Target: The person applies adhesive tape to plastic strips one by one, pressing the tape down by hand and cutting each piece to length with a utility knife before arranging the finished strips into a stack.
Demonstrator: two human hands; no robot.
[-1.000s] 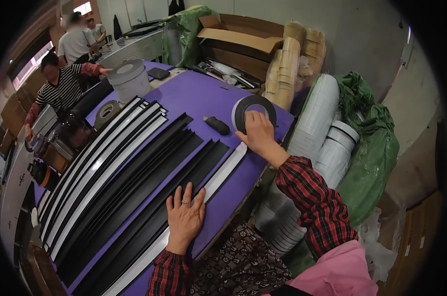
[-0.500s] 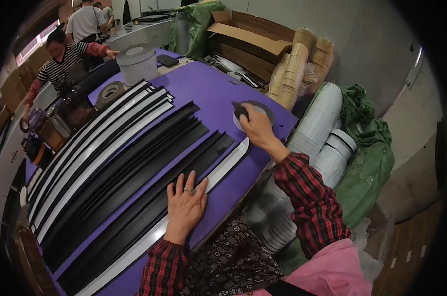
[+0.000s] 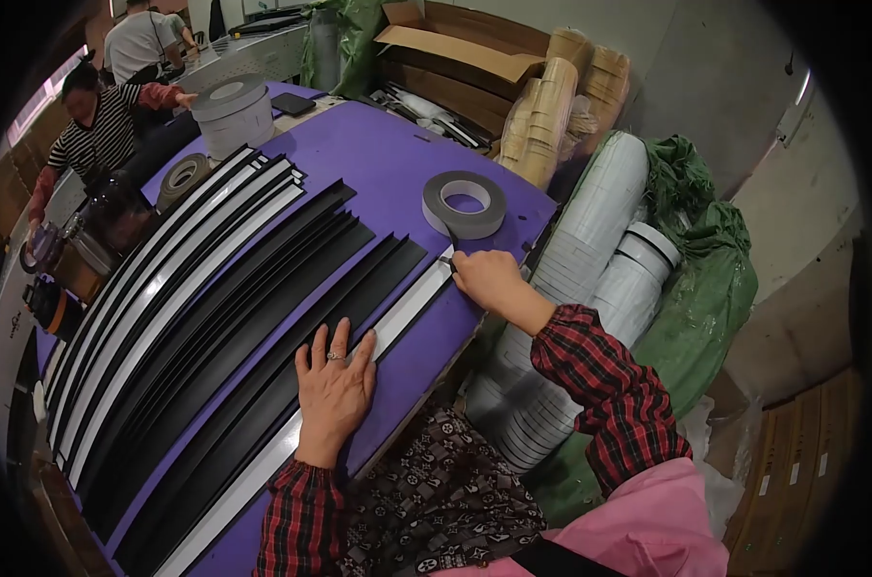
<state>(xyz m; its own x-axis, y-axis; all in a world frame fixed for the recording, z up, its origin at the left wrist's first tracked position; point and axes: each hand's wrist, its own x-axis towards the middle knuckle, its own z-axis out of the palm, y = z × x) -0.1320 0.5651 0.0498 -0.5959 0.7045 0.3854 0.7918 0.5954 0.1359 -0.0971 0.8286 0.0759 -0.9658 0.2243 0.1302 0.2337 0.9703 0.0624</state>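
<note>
My left hand [image 3: 338, 389] lies flat with fingers spread, pressing on a long trim strip [image 3: 412, 306] with a white face and dark edges, and on the black strip beside it. A small dark, pointed thing [image 3: 452, 252] is gripped in my right hand [image 3: 493, 286] at the far end of the white-faced strip. Most of it is hidden by my fingers, so its kind is unclear. Just beyond lies a grey tape roll [image 3: 465, 205], flat on the purple table [image 3: 359, 135]. Several black strips [image 3: 253, 288] and white-faced strips [image 3: 181, 240] lie to the left.
A big roll [image 3: 232, 115] and a smaller tape roll [image 3: 183, 180] stand at the table's far left, near a black phone [image 3: 292, 104]. Bottles [image 3: 51, 306] line the left edge. White wrapped rolls [image 3: 609, 212] lean along the right side. Another person [image 3: 99, 125] works across the table.
My right hand has come back from over the tape roll to the far end of the white-faced strip, uncovering the roll. My left hand stays on the strips. The view has shifted slightly.
</note>
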